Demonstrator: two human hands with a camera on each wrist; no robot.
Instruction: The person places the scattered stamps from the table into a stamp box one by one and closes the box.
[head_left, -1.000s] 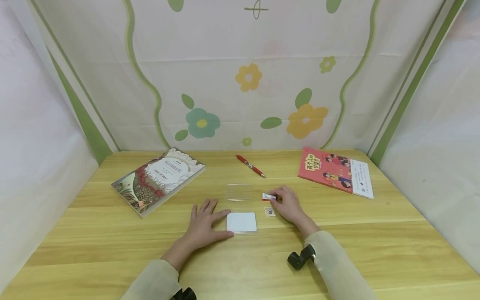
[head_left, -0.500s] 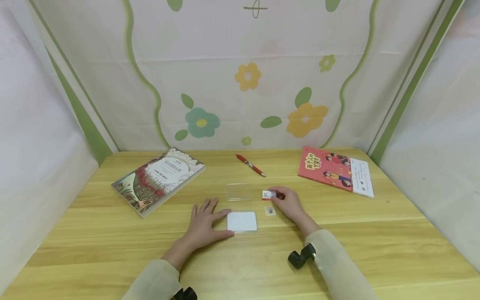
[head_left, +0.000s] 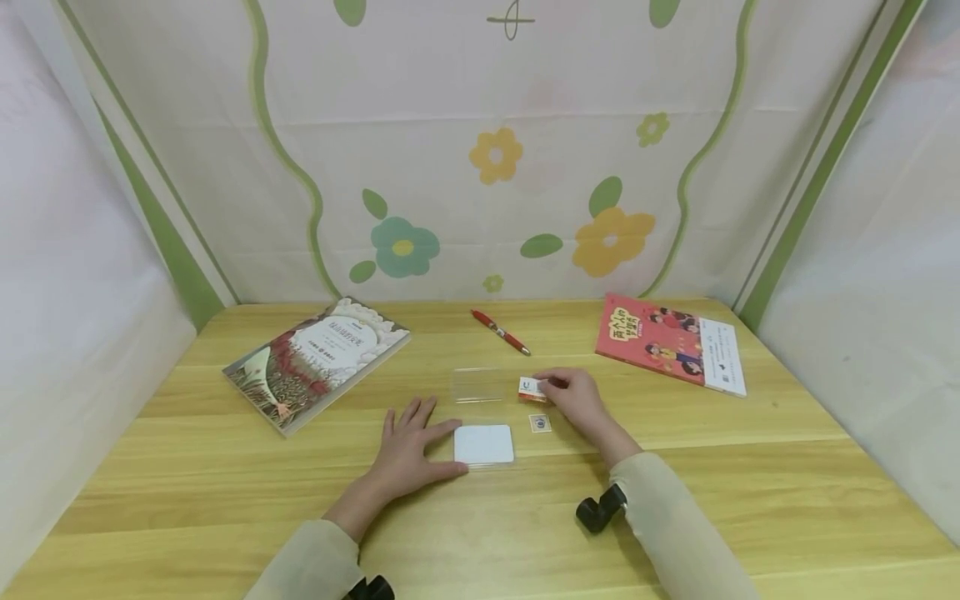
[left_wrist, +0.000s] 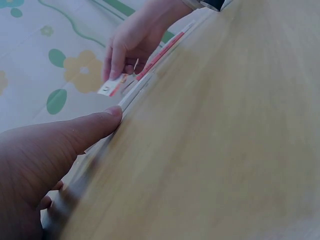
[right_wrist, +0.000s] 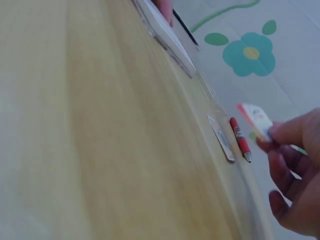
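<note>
In the head view, my left hand [head_left: 408, 454] lies on the table with fingers spread, its straight index finger and thumb touching the left corners of a shallow clear case. White cards [head_left: 483, 444] fill that case. With thumb and fingertips, my right hand [head_left: 579, 404] pinches a small white card with a red band [head_left: 530, 388], raised off the wood in the right wrist view. Just below it lies a small square card with a dark printed emblem [head_left: 540, 423]. A clear plastic lid [head_left: 477, 385] rests behind the white cards.
A red pen [head_left: 501, 332] lies toward the back of the wooden table [head_left: 480, 533]. One picture book [head_left: 317, 362] is at the back left, and a red book [head_left: 671, 343] at the back right. A floral cloth [head_left: 442, 83] hangs behind.
My right hand has lifted the small red-banded card off the table and shifted it slightly left. My left hand has stayed in place at the case.
</note>
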